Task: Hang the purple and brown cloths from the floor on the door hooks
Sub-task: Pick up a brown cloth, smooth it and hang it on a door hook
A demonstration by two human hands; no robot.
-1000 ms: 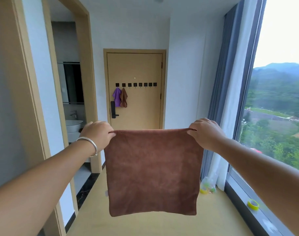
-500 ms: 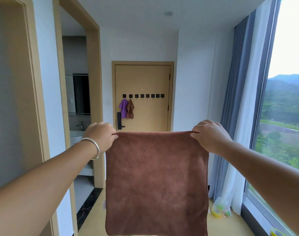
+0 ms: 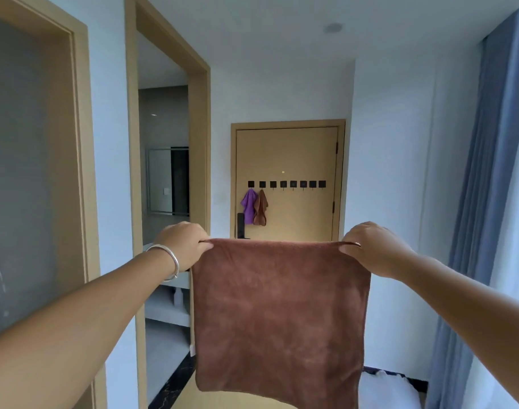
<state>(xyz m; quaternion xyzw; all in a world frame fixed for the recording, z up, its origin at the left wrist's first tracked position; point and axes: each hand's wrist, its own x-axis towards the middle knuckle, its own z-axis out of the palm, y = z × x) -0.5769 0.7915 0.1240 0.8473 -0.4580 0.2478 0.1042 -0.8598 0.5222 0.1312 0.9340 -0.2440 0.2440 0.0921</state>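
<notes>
Left hand (image 3: 183,244) is closed on the top left corner of a brown cloth (image 3: 278,317), fingers curled over the hem and thumb pinching beneath; a silver bangle (image 3: 167,261) is worn at that wrist. Right hand (image 3: 373,246) is pinched on the top right corner the same way, where a small hanging loop (image 3: 352,244) appears to be caught between the fingertips, though it is too small to be sure. Both arms are held out straight at chest height, well apart, so the top edge is pulled taut and level and the cloth hangs flat below, bottom edge slightly curled. The cloth is judged light, soft and limp, with a plush nap that is unlikely to slip; it would sag and bunch if one corner were dropped. The best hold for hanging is judged to be the corner with the loop, kept free enough to be slipped over a hook. The door (image 3: 286,160) is seen well ahead at the end of the hallway, with a row of dark hooks (image 3: 286,184) across it. A purple cloth (image 3: 248,206) is hung from the first hook at the left and a second brown cloth (image 3: 261,208) from the next, the two just touching. The remaining hooks are bare. A blue curtain (image 3: 488,202) is seen at the right.
</notes>
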